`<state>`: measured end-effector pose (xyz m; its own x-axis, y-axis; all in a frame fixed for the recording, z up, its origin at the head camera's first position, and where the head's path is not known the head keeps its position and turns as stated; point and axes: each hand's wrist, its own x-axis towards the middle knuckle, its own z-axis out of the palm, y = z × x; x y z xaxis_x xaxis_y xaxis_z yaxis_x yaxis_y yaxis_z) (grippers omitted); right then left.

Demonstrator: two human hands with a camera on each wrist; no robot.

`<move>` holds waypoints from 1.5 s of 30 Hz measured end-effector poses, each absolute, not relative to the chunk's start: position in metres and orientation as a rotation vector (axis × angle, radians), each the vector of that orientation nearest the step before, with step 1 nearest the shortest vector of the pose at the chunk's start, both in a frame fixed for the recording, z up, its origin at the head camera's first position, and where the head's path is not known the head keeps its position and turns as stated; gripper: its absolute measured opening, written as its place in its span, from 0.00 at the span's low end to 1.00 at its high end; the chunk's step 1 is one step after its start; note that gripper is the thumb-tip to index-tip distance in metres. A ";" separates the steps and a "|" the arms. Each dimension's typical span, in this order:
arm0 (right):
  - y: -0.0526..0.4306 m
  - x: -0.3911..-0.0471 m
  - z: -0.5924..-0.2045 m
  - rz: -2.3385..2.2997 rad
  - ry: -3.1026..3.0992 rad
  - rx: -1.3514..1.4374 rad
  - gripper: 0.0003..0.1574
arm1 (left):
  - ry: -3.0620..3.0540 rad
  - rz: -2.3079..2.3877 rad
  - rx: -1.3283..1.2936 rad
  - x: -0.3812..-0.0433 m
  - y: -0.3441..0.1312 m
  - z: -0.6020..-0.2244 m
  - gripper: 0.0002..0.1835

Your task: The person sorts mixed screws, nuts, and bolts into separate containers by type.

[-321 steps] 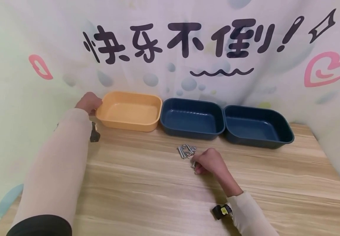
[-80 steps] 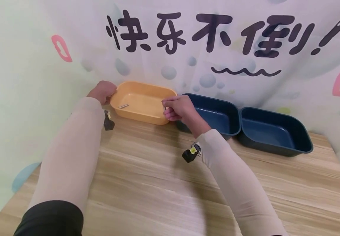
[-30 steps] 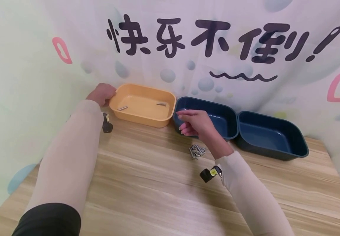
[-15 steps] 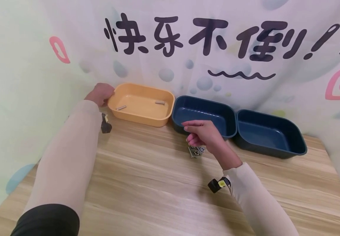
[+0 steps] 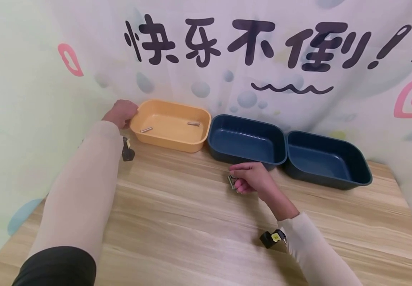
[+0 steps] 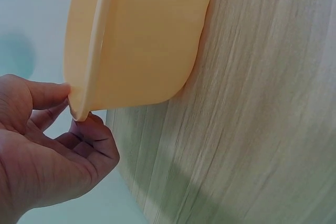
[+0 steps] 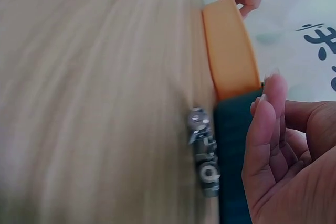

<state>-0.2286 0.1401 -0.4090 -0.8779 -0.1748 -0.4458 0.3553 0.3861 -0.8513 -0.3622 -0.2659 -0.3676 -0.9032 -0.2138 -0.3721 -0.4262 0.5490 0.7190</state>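
Note:
My left hand (image 5: 122,113) pinches the rim of the yellow-orange bin (image 6: 142,40) at its left end, thumb on one side and curled fingers on the other. Two silver bolts (image 5: 193,124) lie apart inside that bin. Over a small pile of metal bolts (image 7: 205,153) on the table hovers my right hand (image 5: 254,176), fingers loosely bent and nothing between them. In the head view it covers most of the pile. Ring-like ends show among the shafts in the right wrist view.
Two dark blue bins (image 5: 227,157) stand to the right of the yellow-orange one, in a row along the backdrop (image 5: 177,83). The pile lies just in front of the middle bin on the wooden table (image 5: 177,222). A black wrist camera (image 5: 272,238) hangs below the right sleeve.
My right hand released a bolt into the yellow-orange bin, which was empty at first, then moved back right and down to the pile. My left hand kept hold of the rim.

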 end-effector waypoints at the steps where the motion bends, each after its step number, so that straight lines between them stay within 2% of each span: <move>1: 0.141 -0.228 -0.411 -1.509 2.185 0.160 0.19 | 2.542 1.287 -0.537 -0.362 -0.266 -0.368 0.11; 8: 0.140 -0.224 -0.425 -1.470 2.223 0.161 0.17 | 2.535 1.324 -0.524 -0.362 -0.268 -0.371 0.09; 28: 0.124 -0.218 -0.435 -1.303 2.450 0.189 0.10 | 2.518 1.320 -0.564 -0.364 -0.267 -0.370 0.22; 45: 0.118 -0.212 -0.430 -1.189 2.523 0.139 0.05 | 2.492 1.355 -0.588 -0.363 -0.267 -0.372 0.23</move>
<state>-0.2123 0.1176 -0.4300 -0.9349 -0.0581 -0.3501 0.2331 0.6433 -0.7293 -0.3635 -0.2667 -0.3724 -0.8892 -0.2307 -0.3951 -0.4570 0.4877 0.7438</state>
